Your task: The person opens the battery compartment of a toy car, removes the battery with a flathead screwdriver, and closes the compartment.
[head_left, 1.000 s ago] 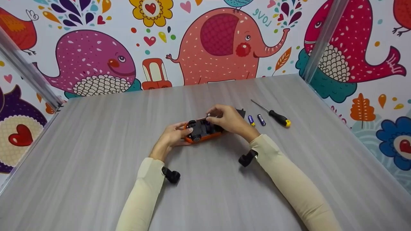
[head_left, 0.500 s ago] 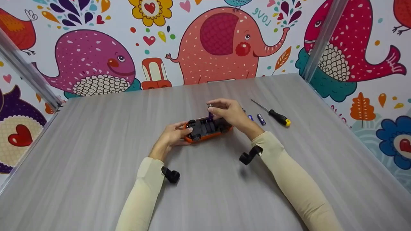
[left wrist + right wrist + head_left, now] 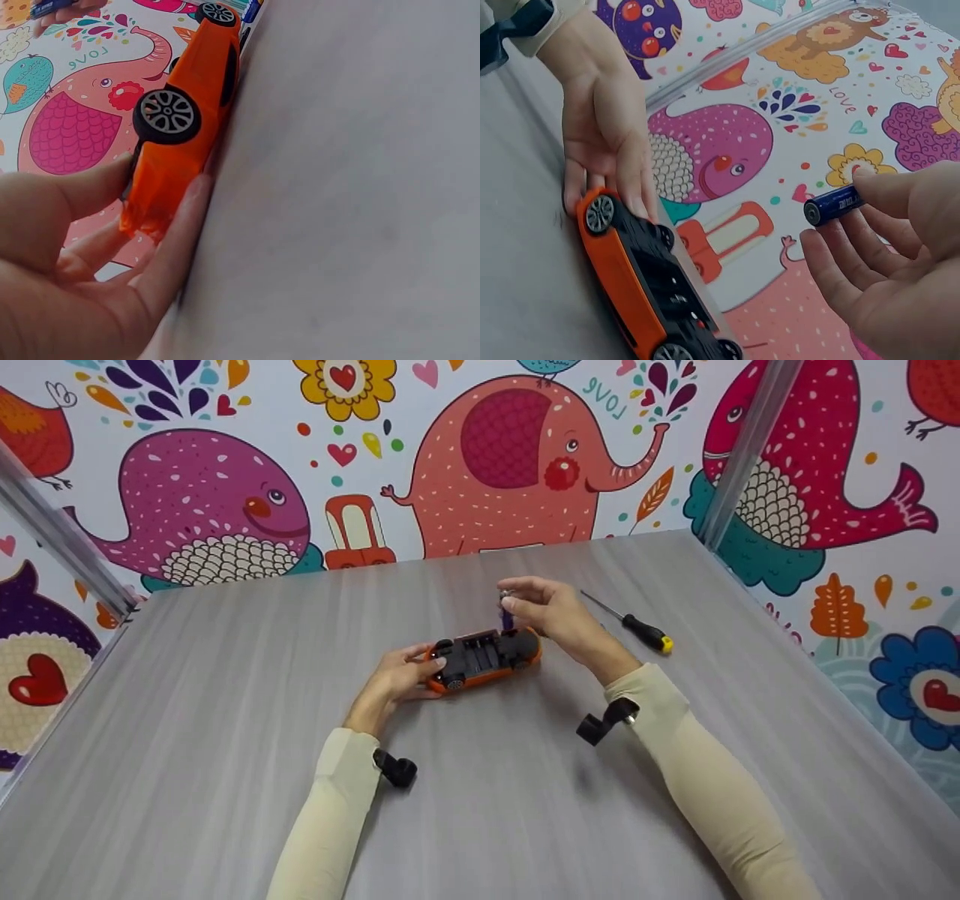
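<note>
An orange toy car [image 3: 484, 660] lies upside down on the table, its black underside and uncovered battery compartment [image 3: 482, 651] facing up. My left hand [image 3: 394, 679] grips one end of it, thumb on the underside and fingers beneath, as the left wrist view also shows around the orange body [image 3: 184, 142]. Beyond the car's far side, my right hand [image 3: 559, 619] pinches a blue-purple battery [image 3: 507, 619] between thumb and fingers. In the right wrist view the battery [image 3: 831, 206] is clear of the car, one flat end showing.
A screwdriver [image 3: 646, 633] with a black and yellow handle lies on the table to the right, beyond my right hand. A printed cartoon wall [image 3: 510, 465] stands along the table's back edge, with metal posts at both corners.
My right hand has lifted the battery up out of the car and moved it right. Two batteries and a black piece on the table are now hidden behind that hand. The left hand keeps its grip.
</note>
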The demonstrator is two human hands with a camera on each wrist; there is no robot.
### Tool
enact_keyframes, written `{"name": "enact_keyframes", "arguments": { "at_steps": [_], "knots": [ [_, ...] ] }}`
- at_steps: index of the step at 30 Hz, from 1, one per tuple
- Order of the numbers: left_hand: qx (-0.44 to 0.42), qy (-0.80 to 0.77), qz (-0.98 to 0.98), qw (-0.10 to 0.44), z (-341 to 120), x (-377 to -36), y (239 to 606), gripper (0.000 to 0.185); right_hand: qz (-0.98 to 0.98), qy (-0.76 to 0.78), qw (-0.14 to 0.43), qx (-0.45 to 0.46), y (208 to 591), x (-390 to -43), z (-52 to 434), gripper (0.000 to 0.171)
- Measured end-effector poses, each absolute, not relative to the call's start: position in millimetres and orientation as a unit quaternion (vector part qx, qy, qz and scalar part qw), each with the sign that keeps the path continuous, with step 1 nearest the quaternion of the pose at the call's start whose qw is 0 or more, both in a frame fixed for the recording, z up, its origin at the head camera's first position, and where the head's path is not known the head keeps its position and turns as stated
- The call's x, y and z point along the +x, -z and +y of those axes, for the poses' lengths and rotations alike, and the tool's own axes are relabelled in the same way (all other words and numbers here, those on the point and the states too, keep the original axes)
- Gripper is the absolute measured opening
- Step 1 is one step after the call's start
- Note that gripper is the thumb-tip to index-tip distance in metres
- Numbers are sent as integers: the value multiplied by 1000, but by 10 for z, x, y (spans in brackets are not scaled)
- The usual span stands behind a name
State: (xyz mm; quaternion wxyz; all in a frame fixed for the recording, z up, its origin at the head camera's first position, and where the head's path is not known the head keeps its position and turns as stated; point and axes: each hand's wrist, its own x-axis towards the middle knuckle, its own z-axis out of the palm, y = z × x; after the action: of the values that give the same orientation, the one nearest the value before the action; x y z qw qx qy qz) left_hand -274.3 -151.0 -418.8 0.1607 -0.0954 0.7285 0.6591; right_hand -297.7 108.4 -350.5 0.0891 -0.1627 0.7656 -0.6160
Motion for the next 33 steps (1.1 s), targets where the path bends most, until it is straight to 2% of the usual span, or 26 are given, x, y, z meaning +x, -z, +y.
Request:
{"name": "enact_keyframes", "arguments": {
  "at_steps": [6, 22, 33],
  "knots": [
    [-94, -659, 729, 162, -1521, -2752, 4196, 61, 766, 622, 82, -140, 3489, -2991, 1291, 36],
    [-98, -659, 728, 162, -1521, -2733, 4203, 60, 800, 585, 68, -115, 3597, -3085, 1795, 43],
    [-93, -668, 721, 160, -1513, -2741, 4199, 60, 819, 566, 85, -39, 3737, -3259, 2002, 45]
  ]
}}
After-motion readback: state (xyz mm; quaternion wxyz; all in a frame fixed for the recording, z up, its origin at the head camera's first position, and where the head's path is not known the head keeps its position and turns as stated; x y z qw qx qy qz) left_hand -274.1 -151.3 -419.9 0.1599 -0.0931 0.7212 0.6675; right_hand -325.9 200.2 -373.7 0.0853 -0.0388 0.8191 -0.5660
